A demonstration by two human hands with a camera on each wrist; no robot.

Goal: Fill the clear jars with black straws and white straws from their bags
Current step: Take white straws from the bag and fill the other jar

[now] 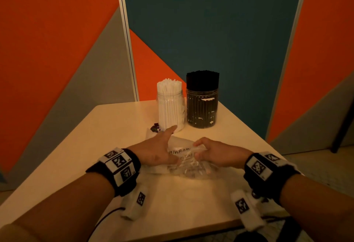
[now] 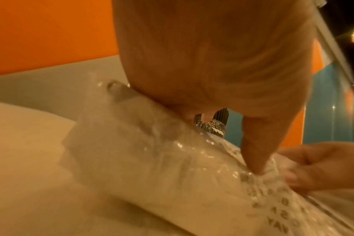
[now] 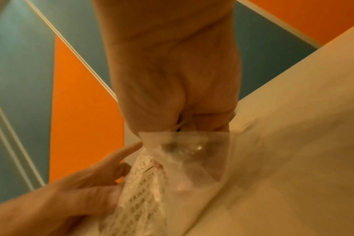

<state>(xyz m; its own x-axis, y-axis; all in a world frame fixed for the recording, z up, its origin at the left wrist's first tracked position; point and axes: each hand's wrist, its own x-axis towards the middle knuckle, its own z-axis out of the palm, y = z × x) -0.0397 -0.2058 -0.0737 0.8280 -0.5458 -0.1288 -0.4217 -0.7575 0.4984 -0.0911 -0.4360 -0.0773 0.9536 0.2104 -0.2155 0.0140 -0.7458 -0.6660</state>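
Two clear jars stand at the back of the table: the left jar (image 1: 170, 107) is packed with white straws (image 1: 169, 86), the right jar (image 1: 202, 109) with black straws (image 1: 202, 80). In front of them lies a crumpled clear plastic bag (image 1: 184, 162) with printed warning text. My left hand (image 1: 162, 146) rests on its left part with fingers stretched forward, and its thumb (image 2: 255, 159) presses down into the plastic. My right hand (image 1: 203, 149) has curled fingers that pinch the bag's right edge (image 3: 184, 140). The blurred frames do not show whether the bag holds any straws.
The beige table (image 1: 118, 126) narrows toward the jars, and its right edge slants close by the right arm. A small dark object (image 1: 155, 127) and another bit of clear plastic (image 1: 150, 135) lie beyond the left hand. Orange, grey and blue wall panels enclose the table.
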